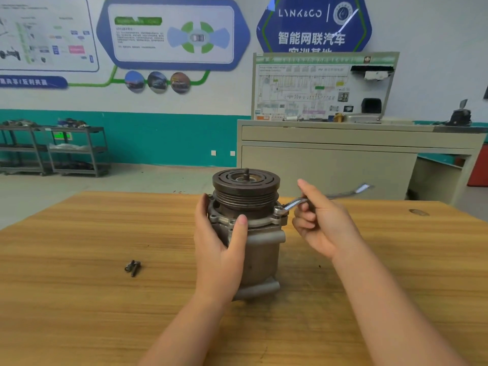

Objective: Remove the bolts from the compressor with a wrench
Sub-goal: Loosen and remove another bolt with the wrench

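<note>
- So, the right hand [320, 223] has its fingers curled round the shank of the wrench [295, 203], thumb sticking up, pinching it close to the head, probably for quick short swings rather than big leverage.
- The wrench's ring end sits over a bolt [277, 209] on the right ear of the flange, handle running off to the right and away from the person.
- The left hand [220, 233] wraps the compressor [260, 241] body, thumb in front up on the flange and fingers round the far left side. Looks like it's there to stop the whole thing spinning when the wrench gets pulled.
- The compressor stands upright, pulley end up, near the middle of the wooden table [79, 299].
- Two loose bolts [132, 268] lie together on the table well off to the left, so apparently parked out of the way.
</note>
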A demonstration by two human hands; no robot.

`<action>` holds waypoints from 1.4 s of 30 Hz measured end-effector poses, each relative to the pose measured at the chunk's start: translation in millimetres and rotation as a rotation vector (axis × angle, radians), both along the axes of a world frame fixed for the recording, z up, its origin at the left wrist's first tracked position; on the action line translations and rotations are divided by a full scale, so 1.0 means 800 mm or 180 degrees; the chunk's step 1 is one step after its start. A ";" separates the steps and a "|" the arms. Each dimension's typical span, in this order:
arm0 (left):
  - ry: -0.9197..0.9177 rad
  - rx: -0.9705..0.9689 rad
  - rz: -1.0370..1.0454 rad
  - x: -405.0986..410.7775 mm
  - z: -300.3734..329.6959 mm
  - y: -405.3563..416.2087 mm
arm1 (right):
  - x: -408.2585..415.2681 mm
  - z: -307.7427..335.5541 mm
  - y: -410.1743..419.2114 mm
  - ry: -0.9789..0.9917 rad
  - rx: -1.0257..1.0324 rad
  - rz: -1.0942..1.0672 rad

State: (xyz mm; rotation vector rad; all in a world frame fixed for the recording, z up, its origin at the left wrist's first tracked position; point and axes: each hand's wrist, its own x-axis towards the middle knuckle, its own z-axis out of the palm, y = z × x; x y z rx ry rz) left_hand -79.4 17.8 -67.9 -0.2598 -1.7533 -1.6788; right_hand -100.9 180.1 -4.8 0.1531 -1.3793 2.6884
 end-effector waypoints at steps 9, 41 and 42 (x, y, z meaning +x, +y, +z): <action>-0.0034 -0.0042 -0.0018 0.002 0.001 -0.001 | 0.014 0.000 -0.003 0.0931 0.0206 -0.1645; -0.0112 -0.0082 0.0055 0.004 0.006 0.001 | 0.039 -0.014 -0.042 0.2095 0.1322 -0.2568; -0.0128 -0.0071 0.0041 0.004 0.006 0.001 | 0.034 -0.012 -0.038 0.1680 0.0985 -0.2373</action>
